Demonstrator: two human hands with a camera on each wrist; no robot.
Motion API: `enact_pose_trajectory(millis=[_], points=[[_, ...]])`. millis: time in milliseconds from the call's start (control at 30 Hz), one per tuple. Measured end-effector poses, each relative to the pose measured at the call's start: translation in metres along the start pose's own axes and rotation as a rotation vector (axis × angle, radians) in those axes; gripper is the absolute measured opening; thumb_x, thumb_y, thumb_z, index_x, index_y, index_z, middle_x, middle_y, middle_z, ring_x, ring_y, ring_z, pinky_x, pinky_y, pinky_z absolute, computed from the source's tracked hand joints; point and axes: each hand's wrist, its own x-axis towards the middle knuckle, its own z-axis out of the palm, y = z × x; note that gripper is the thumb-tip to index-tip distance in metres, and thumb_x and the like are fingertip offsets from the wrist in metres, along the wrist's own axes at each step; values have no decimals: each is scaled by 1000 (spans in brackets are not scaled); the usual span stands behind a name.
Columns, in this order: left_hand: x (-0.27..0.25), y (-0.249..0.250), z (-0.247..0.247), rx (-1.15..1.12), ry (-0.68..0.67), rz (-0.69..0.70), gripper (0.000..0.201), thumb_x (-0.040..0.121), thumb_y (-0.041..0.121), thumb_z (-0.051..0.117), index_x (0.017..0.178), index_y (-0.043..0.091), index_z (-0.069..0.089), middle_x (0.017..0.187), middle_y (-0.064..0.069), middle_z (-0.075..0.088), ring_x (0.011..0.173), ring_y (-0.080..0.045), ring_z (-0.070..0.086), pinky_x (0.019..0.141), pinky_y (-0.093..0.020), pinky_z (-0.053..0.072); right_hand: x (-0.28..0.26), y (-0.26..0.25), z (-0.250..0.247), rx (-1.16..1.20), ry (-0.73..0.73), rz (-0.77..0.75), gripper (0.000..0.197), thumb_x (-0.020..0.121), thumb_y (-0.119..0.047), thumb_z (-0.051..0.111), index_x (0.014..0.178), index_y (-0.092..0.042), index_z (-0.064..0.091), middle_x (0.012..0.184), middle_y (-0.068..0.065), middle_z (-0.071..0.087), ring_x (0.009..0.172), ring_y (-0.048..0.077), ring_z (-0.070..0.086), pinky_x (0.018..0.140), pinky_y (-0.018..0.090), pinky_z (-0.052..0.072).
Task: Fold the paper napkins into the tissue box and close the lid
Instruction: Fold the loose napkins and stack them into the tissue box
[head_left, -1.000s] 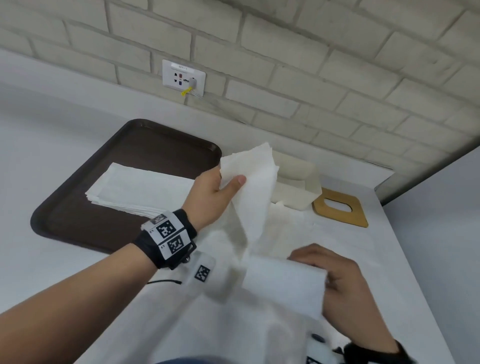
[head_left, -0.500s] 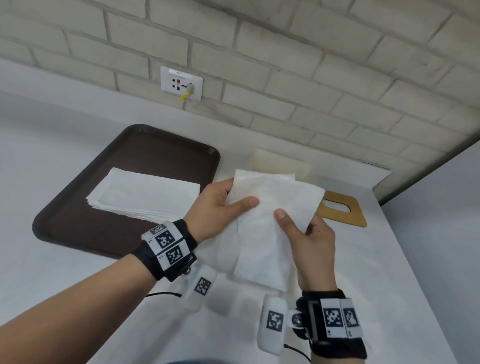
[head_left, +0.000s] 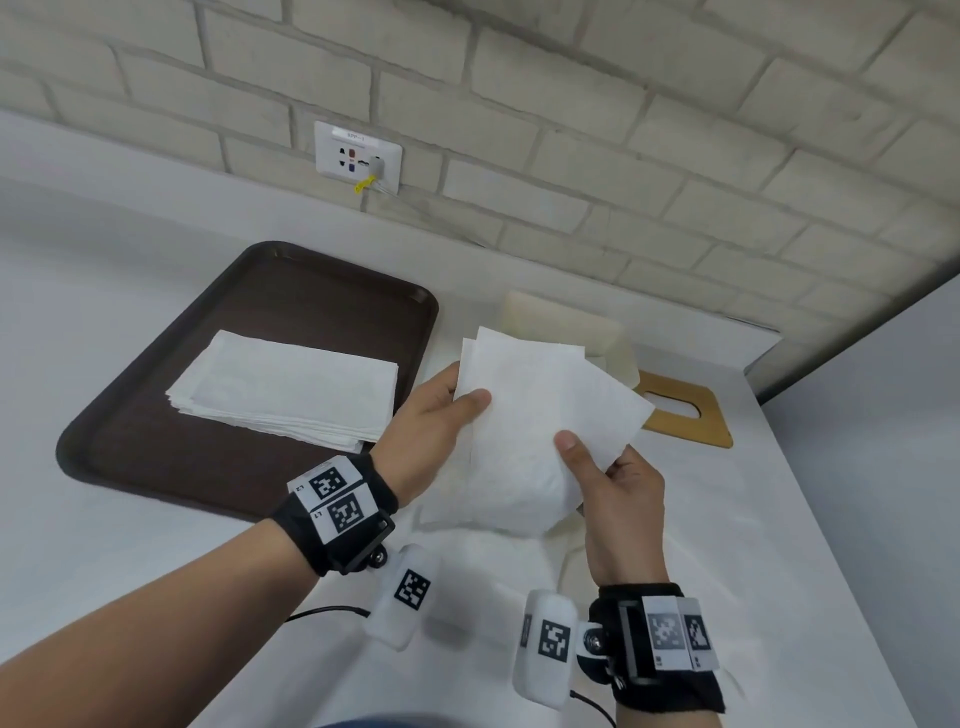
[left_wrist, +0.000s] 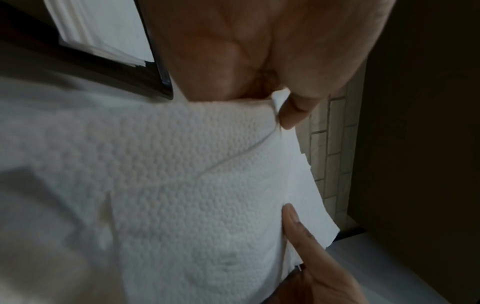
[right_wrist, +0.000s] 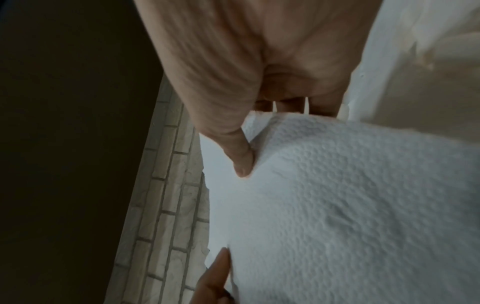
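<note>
1. Both hands held one folded white napkin (head_left: 535, 431) up above the white counter (head_left: 779, 519), in front of the tissue box (head_left: 571, 325).
2. The left hand (head_left: 426, 431) pinched the napkin's upper left edge, its thumb (head_left: 470, 402) pressed on the front face and its fingers hidden behind the paper.
3. The right hand (head_left: 618, 499) pinched the lower right part, its thumb (head_left: 569, 444) on the front and its fingers curled behind.
4. In the left wrist view the embossed napkin (left_wrist: 194, 185) filled most of the picture, the left thumb tip (left_wrist: 293, 115) clamped at its edge.
5. In the right wrist view the right thumb (right_wrist: 241, 160) pressed into the napkin (right_wrist: 337, 205).
6. A stack of flat napkins (head_left: 291, 389) lay on a dark brown tray (head_left: 156, 457) at the left.
7. The cream tissue box stood open near the brick wall (head_left: 623, 130); its wooden lid (head_left: 685, 410), with a slot in it, lay flat on the counter just to the right of it.
</note>
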Motion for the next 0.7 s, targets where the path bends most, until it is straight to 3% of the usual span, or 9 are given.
enact_pose_trajectory(millis=[133,233,400,567,700], points=[[-1,-4,4,40,-30,18,35,98,22,60,132,15,64,128,-8,73,121,-31,69,108,-56,50,-4,1,3,39,-11,-16,19,88,-11,78,107,-11,76,100,-1,80,95,16,76,81,31,61],[-2,-4,7,40,-15,16,34,98,23,64,130,12,65,126,-9,74,119,-31,69,107,-56,51,-5,6,3,48,33,-20,16,87,-11,79,103,-12,76,97,-2,80,93,15,76,76,26,61],[-2,-4,6,-6,3,-39,28,110,18,49,130,10,66,127,-10,74,120,-30,69,110,-55,49,-4,5,-3,57,79,-7,20,87,-15,80,107,-18,74,102,-6,80,97,11,75,85,29,58],[-3,0,7,-42,-73,-82,34,109,3,41,130,12,66,128,-12,73,121,-31,68,110,-51,49,-3,0,-3,82,61,-11,23,88,-14,78,110,-19,73,103,-8,79,97,9,75,83,26,57],[-5,4,10,-78,-63,-107,38,106,-3,38,129,10,66,128,-11,73,123,-30,68,109,-46,50,-2,1,-4,3,87,-43,18,87,-18,80,104,-15,76,99,-6,80,95,10,75,80,24,56]])
